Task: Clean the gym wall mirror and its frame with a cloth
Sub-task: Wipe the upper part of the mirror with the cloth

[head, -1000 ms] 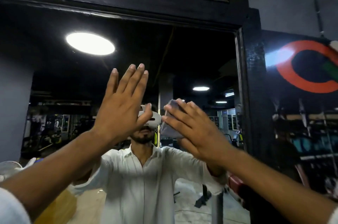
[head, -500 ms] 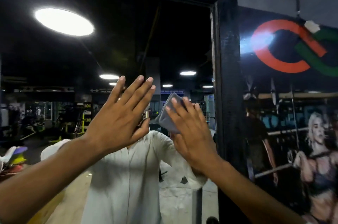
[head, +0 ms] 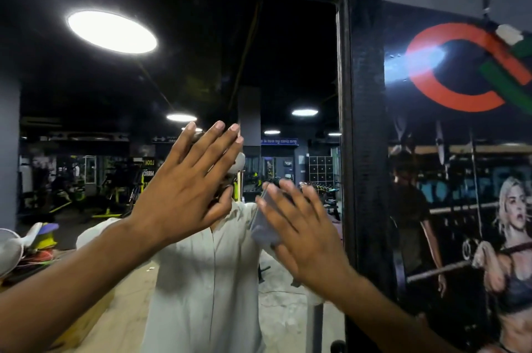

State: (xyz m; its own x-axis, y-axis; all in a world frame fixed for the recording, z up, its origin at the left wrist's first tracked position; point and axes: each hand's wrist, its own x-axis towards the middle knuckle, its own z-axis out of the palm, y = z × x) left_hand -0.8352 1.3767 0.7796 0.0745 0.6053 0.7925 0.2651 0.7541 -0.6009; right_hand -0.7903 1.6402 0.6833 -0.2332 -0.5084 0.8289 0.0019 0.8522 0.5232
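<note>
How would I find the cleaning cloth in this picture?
Look at the big wall mirror with the black frame. Two hands are raised against it; the right hand, nearer the frame's upright side, presses the cloth to the glass. It is the small bluish-grey pad peeking out under those fingers; the left hand holds nothing.

The person wears a white buttoned shirt [head: 201,280].

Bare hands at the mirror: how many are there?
2. The left hand is spread open mid-glass; the right hand, nearer the black mirror frame, presses a folded grey cloth.
</note>
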